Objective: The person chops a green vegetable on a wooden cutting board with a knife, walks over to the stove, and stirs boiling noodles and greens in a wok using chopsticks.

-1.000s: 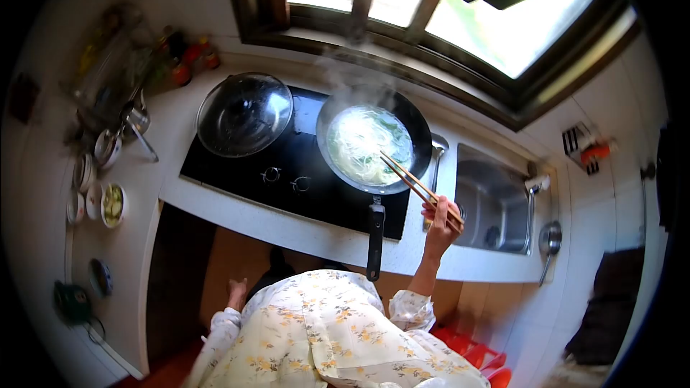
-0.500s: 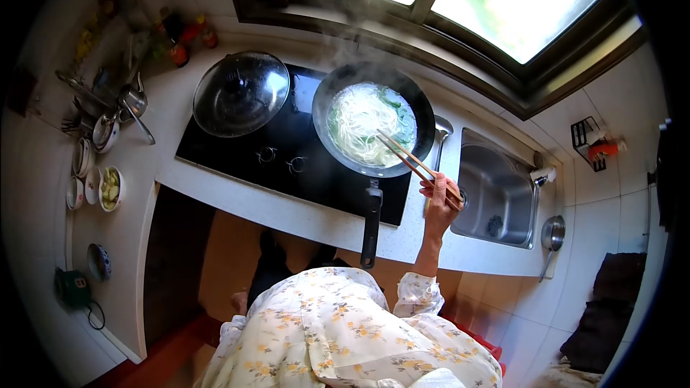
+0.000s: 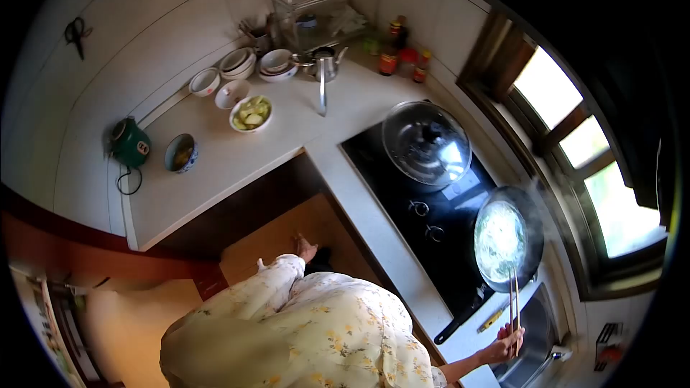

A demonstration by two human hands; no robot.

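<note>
My right hand (image 3: 507, 345) is closed around a pair of long wooden chopsticks (image 3: 515, 305), whose tips reach into the near side of a dark frying pan (image 3: 532, 241). Pale noodles (image 3: 501, 233) with some green leaves lie in steaming, cloudy liquid inside it. The pan stands on the black cooktop (image 3: 392, 172), its long handle (image 3: 460, 318) pointing toward my body. My left hand (image 3: 306, 249) hangs low beside me below the counter, partly showing past the sleeve. A finger sticks out, and nothing is visible in it.
A glass lid (image 3: 411, 147) rests on the cooktop's far burner. Left on the counter are a bowl of cut pale-green pieces (image 3: 250, 113), a patterned bowl (image 3: 181, 153), a metal kettle (image 3: 325, 66), sauce bottles (image 3: 388, 63) and a green corded appliance (image 3: 129, 144). A sink (image 3: 535, 330) adjoins my right hand.
The view has swung left, bringing the left counter and wall into sight and shifting the pan to the right. My right hand still holds the chopsticks in the pan.
</note>
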